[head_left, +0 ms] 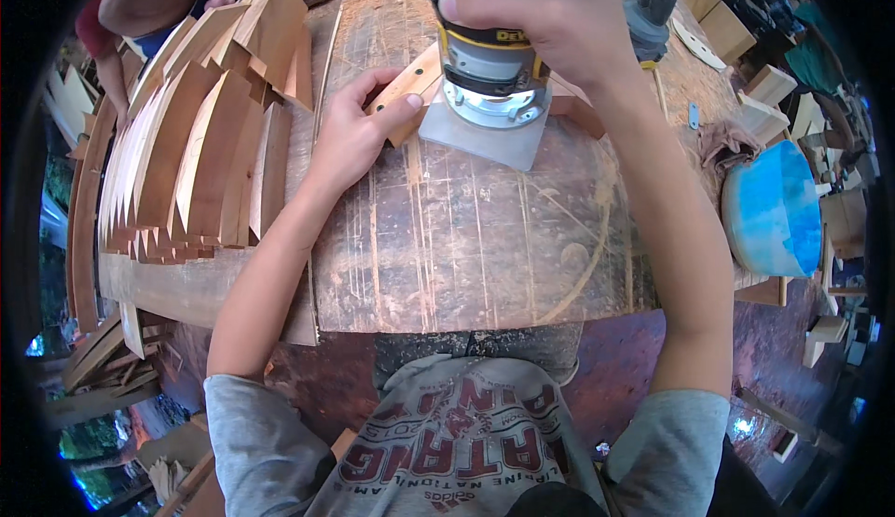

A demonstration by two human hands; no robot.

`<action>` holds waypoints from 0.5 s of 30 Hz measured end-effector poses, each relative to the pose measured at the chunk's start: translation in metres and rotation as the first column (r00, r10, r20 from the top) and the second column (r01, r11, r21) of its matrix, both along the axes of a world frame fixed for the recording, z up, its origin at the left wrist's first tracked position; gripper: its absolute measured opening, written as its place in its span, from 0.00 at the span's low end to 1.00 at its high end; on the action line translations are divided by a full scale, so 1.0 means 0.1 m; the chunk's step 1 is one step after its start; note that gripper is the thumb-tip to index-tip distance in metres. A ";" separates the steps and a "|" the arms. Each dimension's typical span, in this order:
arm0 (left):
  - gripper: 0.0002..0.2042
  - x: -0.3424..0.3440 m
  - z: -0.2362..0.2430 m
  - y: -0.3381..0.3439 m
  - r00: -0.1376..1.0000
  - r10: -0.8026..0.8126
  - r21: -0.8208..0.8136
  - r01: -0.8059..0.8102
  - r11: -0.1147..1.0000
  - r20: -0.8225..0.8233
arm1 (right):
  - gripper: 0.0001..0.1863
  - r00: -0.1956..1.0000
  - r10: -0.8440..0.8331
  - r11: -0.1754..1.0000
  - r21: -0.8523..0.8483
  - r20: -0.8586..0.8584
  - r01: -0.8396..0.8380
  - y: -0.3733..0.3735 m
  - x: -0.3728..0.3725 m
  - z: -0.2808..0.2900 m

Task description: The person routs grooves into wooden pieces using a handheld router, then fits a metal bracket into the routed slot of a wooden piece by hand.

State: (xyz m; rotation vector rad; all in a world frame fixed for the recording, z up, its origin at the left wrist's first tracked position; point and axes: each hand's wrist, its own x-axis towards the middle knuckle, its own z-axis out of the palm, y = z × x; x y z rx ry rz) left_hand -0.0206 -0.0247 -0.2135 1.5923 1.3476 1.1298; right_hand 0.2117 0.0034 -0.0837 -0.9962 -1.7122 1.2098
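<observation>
My right hand (564, 23) is wrapped round the body of a compact yellow, grey and black trim router (489, 60). The router stands upright, its clear square base plate (480, 144) over a piece of light wood (410, 79) with small dark holes. At the left end of that wood, my left hand (350, 135) grips it between thumb and fingers. A brownish part of wood (580, 111) shows on the router's other side, behind my right forearm. The router hides the bit and the middle of the wood.
Curved wooden pieces (205, 144) are stacked at the left of the scratched, dusty workbench (466, 247). Another person's arm (168, 0) is beyond them. At the right are a second power tool (653, 27), a rag (727, 144) and a blue container (774, 209).
</observation>
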 end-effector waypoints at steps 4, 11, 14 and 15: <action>0.23 0.00 0.10 -0.02 1.000 0.001 0.004 -0.001 1.000 -0.009 | 0.25 0.998 0.022 0.999 0.043 0.066 -0.025 -0.05 0.00 0.15; 0.24 0.00 0.05 0.01 1.000 0.001 -0.021 0.000 1.000 0.015 | 0.27 0.992 0.037 0.998 0.041 0.122 -0.042 -0.06 0.02 0.21; 0.23 -0.01 0.05 -0.01 1.000 0.014 -0.028 -0.013 1.000 0.020 | 0.28 0.991 0.021 0.999 0.039 0.136 -0.027 -0.08 0.00 0.22; 0.23 0.01 0.07 -0.02 1.000 0.005 -0.027 -0.005 1.000 0.016 | 0.28 0.990 0.008 0.999 0.032 0.141 -0.012 -0.10 -0.02 0.22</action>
